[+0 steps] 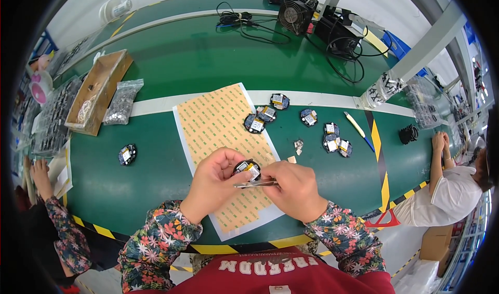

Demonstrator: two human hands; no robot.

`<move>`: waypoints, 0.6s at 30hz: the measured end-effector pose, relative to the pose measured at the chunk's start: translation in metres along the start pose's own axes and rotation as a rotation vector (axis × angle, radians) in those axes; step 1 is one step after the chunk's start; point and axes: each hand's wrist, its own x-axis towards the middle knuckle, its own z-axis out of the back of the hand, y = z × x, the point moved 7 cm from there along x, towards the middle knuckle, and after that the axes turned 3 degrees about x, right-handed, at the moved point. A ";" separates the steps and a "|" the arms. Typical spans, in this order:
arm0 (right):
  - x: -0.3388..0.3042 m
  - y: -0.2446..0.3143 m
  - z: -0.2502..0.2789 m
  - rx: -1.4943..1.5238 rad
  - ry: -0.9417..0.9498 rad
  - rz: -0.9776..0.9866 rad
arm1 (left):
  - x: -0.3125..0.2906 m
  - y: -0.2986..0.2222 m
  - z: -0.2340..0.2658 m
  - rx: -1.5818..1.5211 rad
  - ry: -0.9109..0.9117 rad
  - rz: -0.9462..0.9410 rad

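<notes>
At the far left a co-worker's sleeve [61,231] in a floral print is half swallowed by the dark rim, and the stacked trays [54,115] beyond it blur into grey. A cardboard box [99,91] and a clear bag of small parts [122,102] lie on the green bench [156,60], with one lone round black module [127,154] just below them. Over a tan adhesive sheet [218,117] the left hand [213,182] is curled around a round black module with a yellow label [248,168], its underside hidden by the fingers. The right hand [293,187] is closed on metal tweezers [254,184], whose tips lie against the module; what they pinch is too small to tell. More modules [280,101] are scattered past the sheet, beside bits of peeled backing [298,147] and a pen-like tool [357,130]. Farther back a small fan [294,14] sits among tangled black cables [244,21]. At the right, a person in white [449,192] leans on the bench edge, partly cut off by the rim.
</notes>
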 end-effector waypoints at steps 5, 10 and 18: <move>-0.001 -0.006 -0.001 0.094 -0.010 -0.099 | 0.001 0.001 0.002 -0.058 0.002 0.020; -0.002 -0.019 -0.004 0.280 0.013 -0.311 | 0.002 0.001 0.007 -0.064 -0.038 0.020; -0.012 -0.037 -0.011 0.620 0.128 -0.631 | 0.002 0.000 0.008 -0.043 -0.042 -0.051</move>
